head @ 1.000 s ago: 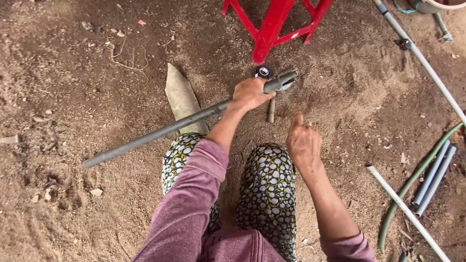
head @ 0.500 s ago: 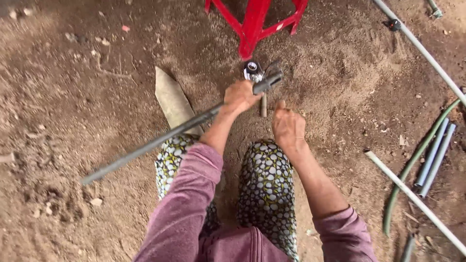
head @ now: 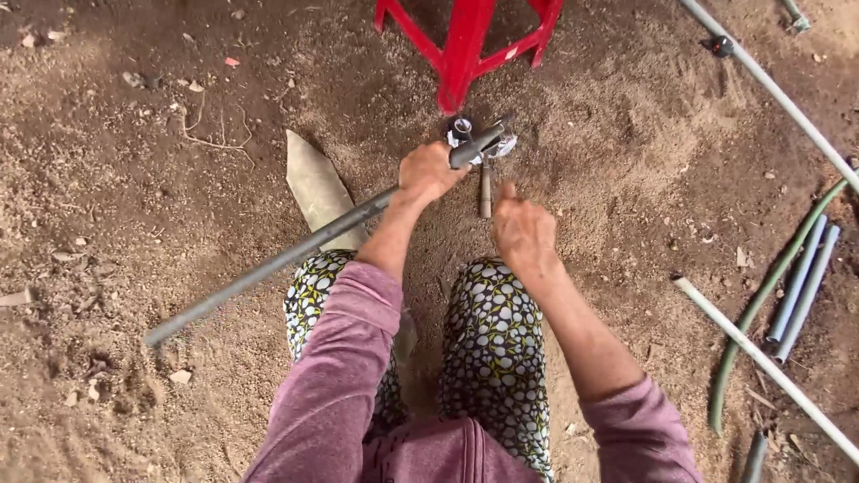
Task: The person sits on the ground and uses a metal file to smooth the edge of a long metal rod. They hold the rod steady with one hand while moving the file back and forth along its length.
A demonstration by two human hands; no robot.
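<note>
Here: left hand (head: 429, 172) grips grey pipe (head: 268, 266); right hand (head: 523, 233) loosely curled, empty, beside short rod (head: 485, 191).

The red stool (head: 468, 45) is cut off by the far edge. The left hand (head: 429, 172) covers part of the grey pipe (head: 268, 264). The small metal fitting (head: 479, 141) beyond it is too small to make out. The right hand's fingers (head: 510, 192) curl out of sight.

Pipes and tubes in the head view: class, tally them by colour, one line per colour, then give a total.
Dark grey pipe, held by the left hand: 1
White pipes: 2
Green hose: 1
Light blue-grey tubes: 2
Total: 6
</note>
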